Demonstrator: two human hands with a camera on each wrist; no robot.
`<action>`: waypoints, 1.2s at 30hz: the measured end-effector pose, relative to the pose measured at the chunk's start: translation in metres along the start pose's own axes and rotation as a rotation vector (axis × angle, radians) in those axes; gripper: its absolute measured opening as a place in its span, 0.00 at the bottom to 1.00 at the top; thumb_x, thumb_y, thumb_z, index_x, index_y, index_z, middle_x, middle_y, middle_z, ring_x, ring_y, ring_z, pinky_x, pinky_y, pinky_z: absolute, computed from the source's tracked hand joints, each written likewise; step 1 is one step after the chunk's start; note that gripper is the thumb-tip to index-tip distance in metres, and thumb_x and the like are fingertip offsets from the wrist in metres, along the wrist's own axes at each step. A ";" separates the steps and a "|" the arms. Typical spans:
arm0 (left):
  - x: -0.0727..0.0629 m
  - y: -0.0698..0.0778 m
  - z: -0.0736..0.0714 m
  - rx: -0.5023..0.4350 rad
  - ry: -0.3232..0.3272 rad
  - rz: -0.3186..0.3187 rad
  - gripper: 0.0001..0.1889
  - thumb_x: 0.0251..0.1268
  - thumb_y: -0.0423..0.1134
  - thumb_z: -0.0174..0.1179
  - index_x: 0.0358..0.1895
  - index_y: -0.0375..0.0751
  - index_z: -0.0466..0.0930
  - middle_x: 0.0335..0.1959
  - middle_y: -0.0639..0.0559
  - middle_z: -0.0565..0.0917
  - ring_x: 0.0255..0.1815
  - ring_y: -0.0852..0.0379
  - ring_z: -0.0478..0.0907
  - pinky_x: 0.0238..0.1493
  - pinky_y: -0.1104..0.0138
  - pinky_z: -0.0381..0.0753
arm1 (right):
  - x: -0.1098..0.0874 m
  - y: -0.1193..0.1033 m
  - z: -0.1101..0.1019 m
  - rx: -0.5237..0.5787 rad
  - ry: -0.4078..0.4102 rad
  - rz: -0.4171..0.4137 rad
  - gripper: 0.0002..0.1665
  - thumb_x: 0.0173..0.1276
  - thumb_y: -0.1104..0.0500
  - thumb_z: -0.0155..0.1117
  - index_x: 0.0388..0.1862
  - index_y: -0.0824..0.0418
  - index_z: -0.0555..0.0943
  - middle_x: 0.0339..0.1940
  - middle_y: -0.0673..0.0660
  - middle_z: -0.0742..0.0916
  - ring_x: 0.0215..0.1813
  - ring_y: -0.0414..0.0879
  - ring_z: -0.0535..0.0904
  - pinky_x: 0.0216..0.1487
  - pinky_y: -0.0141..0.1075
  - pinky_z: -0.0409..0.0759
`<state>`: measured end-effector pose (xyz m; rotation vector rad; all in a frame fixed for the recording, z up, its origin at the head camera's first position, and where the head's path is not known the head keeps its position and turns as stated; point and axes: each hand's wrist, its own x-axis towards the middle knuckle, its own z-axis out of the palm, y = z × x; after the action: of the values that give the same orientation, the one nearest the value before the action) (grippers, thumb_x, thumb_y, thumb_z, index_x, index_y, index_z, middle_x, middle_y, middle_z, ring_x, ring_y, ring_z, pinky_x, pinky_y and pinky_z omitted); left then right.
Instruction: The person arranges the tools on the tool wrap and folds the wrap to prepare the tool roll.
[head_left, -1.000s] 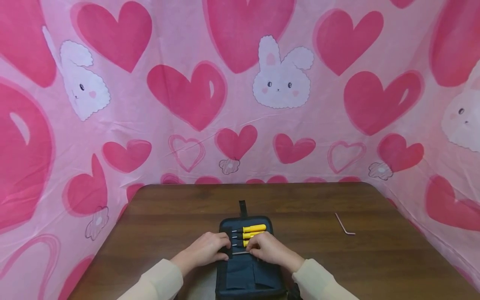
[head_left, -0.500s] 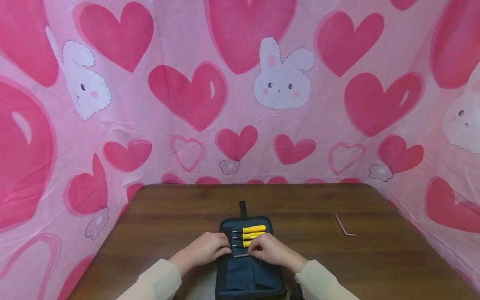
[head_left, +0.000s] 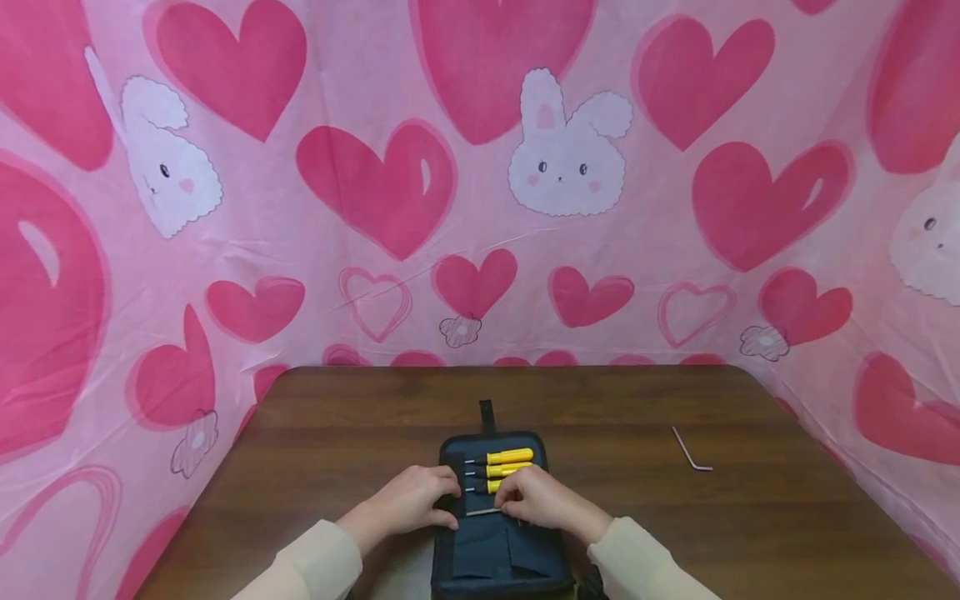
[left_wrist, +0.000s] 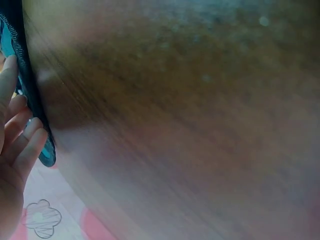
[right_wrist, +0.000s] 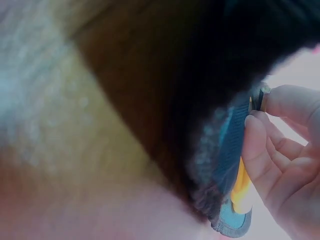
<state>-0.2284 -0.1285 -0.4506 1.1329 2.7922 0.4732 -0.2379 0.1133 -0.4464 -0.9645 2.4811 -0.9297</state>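
A black zip-up tool case [head_left: 487, 575] lies spread on the table, with yellow-handled screwdrivers [head_left: 510, 457] in its far half. My right hand [head_left: 543, 498] pinches a thin metal hex key [head_left: 482, 512] between thumb and fingertips. The key lies crosswise just nearer than the screwdrivers, its far-left tip close to the strip on the case's left side. In the right wrist view the key's end [right_wrist: 265, 89] shows at the fingertips. My left hand [head_left: 408, 500] rests on that left strip, thumb and fingers spread apart; the left wrist view shows its fingers [left_wrist: 32, 140] along the case's edge.
Another hex key [head_left: 688, 450] lies on the wooden table [head_left: 337, 417] to the right. A closing strap [head_left: 487, 415] sticks out from the case's far edge. Two flat pockets [head_left: 482, 550] make up the near part of the case. A pink heart-patterned cloth [head_left: 480, 225] hangs behind.
The hex key's left tip has shifted slightly nearer to me and out from the left strip, with my right hand still pinching it. My left hand's thumb and fingers have shifted a little.
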 end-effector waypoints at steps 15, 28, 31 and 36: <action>-0.001 -0.002 0.001 -0.007 0.015 0.031 0.21 0.52 0.57 0.63 0.43 0.47 0.83 0.40 0.61 0.79 0.36 0.68 0.75 0.41 0.73 0.76 | 0.006 -0.004 0.005 0.023 -0.005 0.025 0.05 0.61 0.65 0.64 0.31 0.58 0.85 0.23 0.41 0.81 0.19 0.35 0.72 0.25 0.28 0.74; -0.003 0.000 0.002 0.048 0.036 0.052 0.20 0.51 0.56 0.64 0.41 0.46 0.83 0.38 0.60 0.78 0.36 0.67 0.75 0.39 0.73 0.76 | 0.012 -0.009 0.012 -0.030 -0.008 0.020 0.04 0.60 0.65 0.65 0.32 0.57 0.85 0.22 0.40 0.80 0.20 0.35 0.73 0.26 0.27 0.75; -0.003 0.001 0.002 0.051 0.044 0.057 0.19 0.51 0.55 0.64 0.41 0.46 0.83 0.38 0.60 0.78 0.35 0.68 0.75 0.39 0.73 0.75 | 0.014 -0.010 0.013 -0.071 0.005 -0.006 0.04 0.59 0.65 0.66 0.30 0.57 0.85 0.23 0.40 0.80 0.22 0.34 0.72 0.29 0.27 0.74; -0.004 0.001 0.002 0.053 0.046 0.056 0.20 0.51 0.56 0.64 0.41 0.46 0.83 0.38 0.60 0.78 0.35 0.68 0.75 0.39 0.74 0.76 | 0.016 -0.012 0.016 -0.079 0.017 -0.016 0.04 0.58 0.65 0.66 0.29 0.56 0.85 0.23 0.40 0.80 0.22 0.33 0.72 0.27 0.26 0.73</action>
<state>-0.2247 -0.1300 -0.4525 1.2290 2.8351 0.4388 -0.2359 0.0884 -0.4510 -1.0074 2.5449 -0.8535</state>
